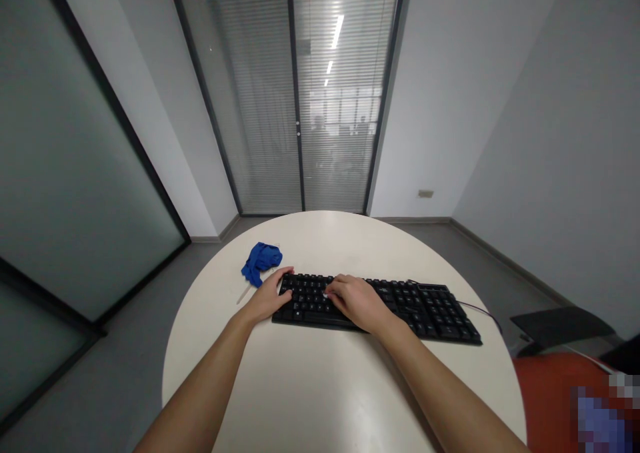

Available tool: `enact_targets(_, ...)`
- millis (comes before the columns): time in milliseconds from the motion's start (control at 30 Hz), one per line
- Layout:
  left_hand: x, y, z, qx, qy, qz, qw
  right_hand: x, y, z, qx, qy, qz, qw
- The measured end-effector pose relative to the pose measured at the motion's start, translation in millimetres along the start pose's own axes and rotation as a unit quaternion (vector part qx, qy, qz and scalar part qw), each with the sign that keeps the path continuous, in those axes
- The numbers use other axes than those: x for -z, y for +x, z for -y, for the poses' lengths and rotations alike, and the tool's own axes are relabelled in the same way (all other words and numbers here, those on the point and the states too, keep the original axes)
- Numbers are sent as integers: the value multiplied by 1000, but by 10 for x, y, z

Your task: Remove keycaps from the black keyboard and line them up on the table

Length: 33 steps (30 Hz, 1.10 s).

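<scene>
A black keyboard point(415, 309) lies across the round table point(320, 386). At its left end my left hand point(267, 297) grips it, the thumb over the left keys and a finger reaching to the back corner. My right hand point(357, 298) is over the middle-left keys with its fingers pinched together. A small white bit point(327, 295) shows at those fingertips, too small to name; the rest of it is hidden by the hand. Just beyond my left hand lies a crumpled blue cloth point(261, 261), and a thin pale stick point(243, 294) pokes out beside it.
The keyboard's cable point(480, 308) runs off the table's right edge. A red chair seat point(545, 393) and a dark chair back point(565, 326) stand at the right. Behind the table are glass doors with blinds point(330, 159), and a frosted glass panel point(65, 146) stands on the left.
</scene>
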<state>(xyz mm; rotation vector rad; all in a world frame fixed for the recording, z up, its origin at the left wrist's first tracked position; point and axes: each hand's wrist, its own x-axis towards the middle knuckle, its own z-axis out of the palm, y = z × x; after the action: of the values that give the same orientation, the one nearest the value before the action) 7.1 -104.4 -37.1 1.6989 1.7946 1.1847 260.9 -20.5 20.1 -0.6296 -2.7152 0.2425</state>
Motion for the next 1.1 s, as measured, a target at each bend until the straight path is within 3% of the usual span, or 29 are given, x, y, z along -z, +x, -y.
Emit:
enact_targets(200,2,-5,-10,-1,-10,-4,1000,-13,-36,-42,-23,12,-18,1000)
enact_targets(433,5,-6,-44,-3,-2,-4,1000,-153,-25,-53,-37,56,-91,994)
enact_targets(733,2,-8,-83,4,-7,-7,1000,-54,-17,13,21,-1,-18,1000)
enact_targets(1000,8,-8,-63,0,2,3,1000,-57,-66,-88,17,43,-60,997)
enact_targets(1100,7,-11,-72,3,5,4,1000,-42,-67,-87,26,28,-41,998)
